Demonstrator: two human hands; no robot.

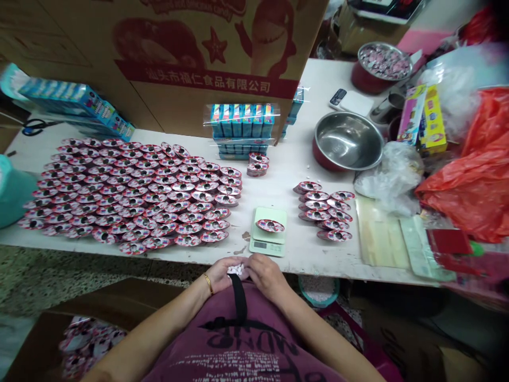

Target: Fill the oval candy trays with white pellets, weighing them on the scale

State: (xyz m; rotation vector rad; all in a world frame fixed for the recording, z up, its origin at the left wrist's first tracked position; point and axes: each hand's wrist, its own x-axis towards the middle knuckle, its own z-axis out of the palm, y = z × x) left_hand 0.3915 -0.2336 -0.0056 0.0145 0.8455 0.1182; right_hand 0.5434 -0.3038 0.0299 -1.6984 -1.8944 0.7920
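My left hand [221, 275] is cupped at the table's front edge and holds a small heap of white candies [237, 269] in its palm. Over the fingers of that palm, my right hand [267, 275] is curled with its fingertips together; what they pinch, if anything, is hidden. Just beyond both hands stands a pale green kitchen scale [258, 246], with one oval red and white packet [270, 226] on it, its top showing a dark opening. A large block of similar packets [151, 196] stands in rows to the left. A smaller group [328, 212] is to the right of the scale.
A big cardboard box [191, 90] blocks the back, with blue boxed packs [242, 124] before it. A steel bowl [348, 140], a bowl of wrappers [384, 61] and an orange plastic bag [473, 175] crowd the right. A tub of white pieces [318, 289] sits below the table edge.
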